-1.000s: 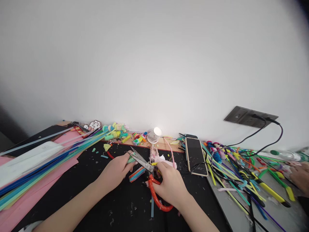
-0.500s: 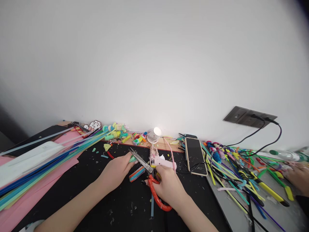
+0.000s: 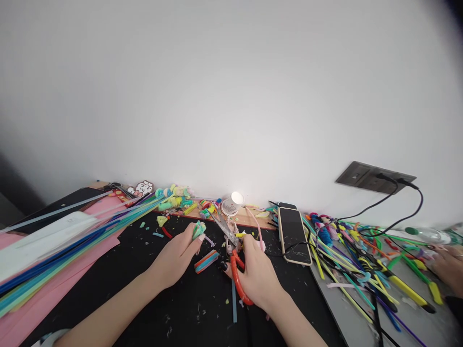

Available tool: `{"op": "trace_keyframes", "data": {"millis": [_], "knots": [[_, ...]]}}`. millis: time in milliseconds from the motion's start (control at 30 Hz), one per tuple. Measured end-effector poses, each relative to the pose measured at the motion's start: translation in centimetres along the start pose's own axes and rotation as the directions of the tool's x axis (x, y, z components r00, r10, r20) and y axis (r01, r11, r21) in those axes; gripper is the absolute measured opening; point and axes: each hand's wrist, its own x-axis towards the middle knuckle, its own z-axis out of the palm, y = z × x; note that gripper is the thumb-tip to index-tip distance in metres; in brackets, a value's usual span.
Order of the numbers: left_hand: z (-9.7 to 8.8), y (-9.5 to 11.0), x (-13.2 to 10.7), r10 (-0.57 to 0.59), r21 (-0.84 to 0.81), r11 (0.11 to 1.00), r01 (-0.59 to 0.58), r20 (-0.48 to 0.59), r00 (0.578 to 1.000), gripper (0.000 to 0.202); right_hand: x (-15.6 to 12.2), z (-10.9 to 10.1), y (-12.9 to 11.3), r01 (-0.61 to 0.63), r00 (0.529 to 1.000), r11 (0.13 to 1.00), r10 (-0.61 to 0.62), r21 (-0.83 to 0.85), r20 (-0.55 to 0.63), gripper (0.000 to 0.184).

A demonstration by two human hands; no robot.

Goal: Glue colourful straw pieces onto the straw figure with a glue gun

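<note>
Between the fingertips of my left hand (image 3: 177, 258) is a small teal-and-yellow fuzzy bundle (image 3: 198, 229), pinched and partly covered. My right hand (image 3: 255, 272) is closed around red-handled scissors (image 3: 237, 279), whose blades point up and left, away from the bundle. A yellow bit (image 3: 240, 235) shows by my right fingers. Behind the scissors lies a pink glue gun (image 3: 261, 246), mostly hidden by my right hand. On the black tabletop between my hands lies an orange-and-blue striped bundle (image 3: 206, 261), with a blue-grey strip (image 3: 234, 301) nearer me.
A paper cup (image 3: 232, 204) stands against the wall. To the right lie a phone (image 3: 293, 236), cables, pipe cleaners and a yellow cutter (image 3: 407, 285). Another person's hand (image 3: 446, 264) is at the far right. Long strips lie on pink sheets (image 3: 104, 253) at left.
The scissors have moved off the bundle, up and right, with my right hand. My left hand has tipped the bundle upward, so more of it shows. A small lilac piece now shows beside it.
</note>
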Motion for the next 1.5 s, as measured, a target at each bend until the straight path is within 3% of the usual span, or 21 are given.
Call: {"op": "trace_keyframes", "data": {"millis": [267,800,1067,1267,1500], "knots": [[0.3,-0.5,0.2,-0.034,0.067,0.997,0.031,0.042,0.999,0.035,0.2,0.2,0.6,0.129,0.990,0.985,-0.122,-0.116,0.064,0.017],[0.2,-0.5,0.2,0.022,0.175,0.984,-0.032,0.058,0.998,0.029,0.6,0.4,0.7,0.039,0.991,0.996,-0.028,-0.082,0.129,0.028],[0.0,-0.3,0.4,0.012,0.117,0.993,-0.017,0.046,0.999,0.023,0.5,-0.1,0.6,0.002,1.000,0.998,-0.003,0.062,0.006,0.022],[0.2,-0.3,0.3,0.025,0.094,0.995,-0.029,0.043,0.999,0.023,0.1,-1.0,-0.3,0.001,0.996,1.000,0.000,-0.017,0.090,0.026],[0.4,-0.5,0.2,0.050,0.113,0.992,-0.054,0.038,0.998,0.022,0.1,-0.3,0.1,0.036,0.989,0.999,-0.031,-0.035,0.144,0.020]]}}
